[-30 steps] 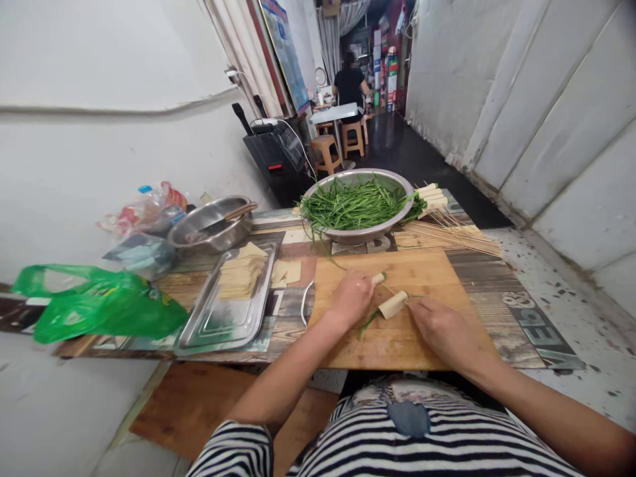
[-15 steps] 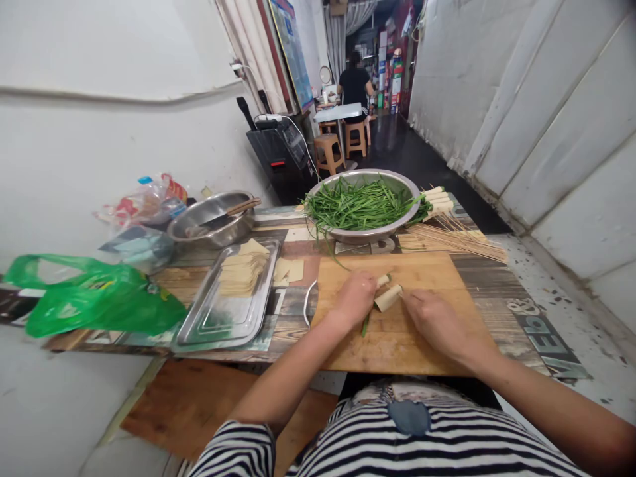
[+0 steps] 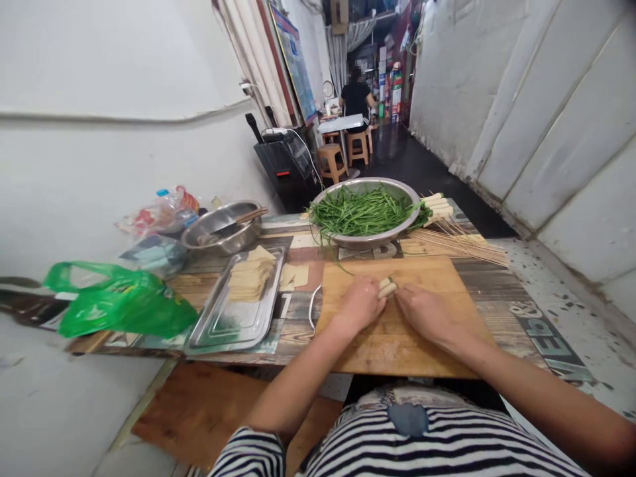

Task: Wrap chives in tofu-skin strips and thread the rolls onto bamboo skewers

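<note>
Over the wooden cutting board (image 3: 397, 348), my left hand (image 3: 362, 301) is closed around two small tofu-skin rolls (image 3: 387, 287) lying side by side, with a bit of green at their ends. Close to the right ends of the rolls is my right hand (image 3: 421, 310), its fingers pinched together; whatever they hold is hidden. Green chives (image 3: 365, 211) fill a metal basin (image 3: 370, 242) just beyond the board. A stack of tofu-skin sheets (image 3: 250, 277) lies on a metal tray (image 3: 226, 334) to the left, with a few loose sheets (image 3: 297, 275) beside it.
Bamboo skewers (image 3: 460, 247) and several skewered rolls (image 3: 438, 207) lie right of the basin. Leftward are a steel bowl (image 3: 226, 242) with wooden-handled utensils, a green plastic bag (image 3: 124, 308) and other bags (image 3: 159, 215). A person (image 3: 356, 96) sits far back at a small table.
The second roll, tilted between my hands before, now lies against the other one in my left hand. My right hand has shifted slightly left, and a green stalk below the rolls no longer shows.
</note>
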A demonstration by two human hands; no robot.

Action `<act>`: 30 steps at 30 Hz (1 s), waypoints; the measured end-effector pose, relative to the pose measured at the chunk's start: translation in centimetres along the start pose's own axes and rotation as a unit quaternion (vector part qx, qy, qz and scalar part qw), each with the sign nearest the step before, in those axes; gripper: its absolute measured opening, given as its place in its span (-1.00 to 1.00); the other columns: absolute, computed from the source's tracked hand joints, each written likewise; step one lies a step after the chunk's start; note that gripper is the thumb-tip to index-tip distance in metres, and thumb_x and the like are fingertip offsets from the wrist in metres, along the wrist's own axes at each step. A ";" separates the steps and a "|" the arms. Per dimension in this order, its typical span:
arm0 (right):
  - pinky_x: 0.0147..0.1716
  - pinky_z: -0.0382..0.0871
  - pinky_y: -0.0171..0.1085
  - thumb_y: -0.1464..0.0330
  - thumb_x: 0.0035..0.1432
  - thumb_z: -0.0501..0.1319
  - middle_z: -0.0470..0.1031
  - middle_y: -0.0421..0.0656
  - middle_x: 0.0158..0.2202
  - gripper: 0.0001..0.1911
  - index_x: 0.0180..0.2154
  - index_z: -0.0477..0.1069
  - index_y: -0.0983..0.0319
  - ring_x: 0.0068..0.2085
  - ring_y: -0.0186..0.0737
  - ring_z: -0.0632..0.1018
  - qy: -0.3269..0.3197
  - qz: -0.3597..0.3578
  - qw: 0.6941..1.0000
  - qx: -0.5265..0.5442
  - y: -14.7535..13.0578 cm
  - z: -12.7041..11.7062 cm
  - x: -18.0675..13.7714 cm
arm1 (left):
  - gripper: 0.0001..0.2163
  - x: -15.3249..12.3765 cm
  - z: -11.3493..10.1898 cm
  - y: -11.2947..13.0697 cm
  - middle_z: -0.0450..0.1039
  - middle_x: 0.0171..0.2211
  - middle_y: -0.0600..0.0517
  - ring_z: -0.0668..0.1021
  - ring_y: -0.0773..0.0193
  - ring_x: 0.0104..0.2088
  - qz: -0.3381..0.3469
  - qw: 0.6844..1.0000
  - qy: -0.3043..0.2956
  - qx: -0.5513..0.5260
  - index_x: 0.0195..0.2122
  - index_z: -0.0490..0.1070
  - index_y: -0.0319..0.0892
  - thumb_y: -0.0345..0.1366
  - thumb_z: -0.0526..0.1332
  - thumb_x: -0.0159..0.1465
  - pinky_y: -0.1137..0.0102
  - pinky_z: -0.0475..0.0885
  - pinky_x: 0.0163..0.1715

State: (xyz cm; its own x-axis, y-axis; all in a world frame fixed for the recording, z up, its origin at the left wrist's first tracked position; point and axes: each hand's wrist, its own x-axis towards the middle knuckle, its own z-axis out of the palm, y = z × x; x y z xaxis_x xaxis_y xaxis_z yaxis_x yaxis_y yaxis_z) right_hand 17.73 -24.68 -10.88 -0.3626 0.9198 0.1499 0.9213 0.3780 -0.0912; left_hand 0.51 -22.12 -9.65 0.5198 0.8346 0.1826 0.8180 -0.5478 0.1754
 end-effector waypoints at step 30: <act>-0.17 0.31 -0.18 0.43 0.29 0.02 0.46 -0.03 -0.24 -0.75 -0.14 0.45 0.28 -0.19 -0.14 0.44 0.227 -0.045 0.973 -0.020 9.2 3.0 -1.5 | -0.77 1.2 -1.2 4.5 0.50 -0.20 -0.14 0.51 0.08 -0.15 -0.069 0.996 0.058 -0.023 -0.07 0.43 -0.21 -0.25 0.09 0.34 0.22 0.37 -0.13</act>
State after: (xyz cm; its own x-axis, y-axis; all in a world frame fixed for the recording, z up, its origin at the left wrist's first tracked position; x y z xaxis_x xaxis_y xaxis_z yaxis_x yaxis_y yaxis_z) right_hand 26.29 -22.24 -14.85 -0.3513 0.7378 0.5764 0.8965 0.4426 -0.0201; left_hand 4.55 -23.64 -7.49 0.3697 0.8908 0.2644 0.8658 -0.4335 0.2501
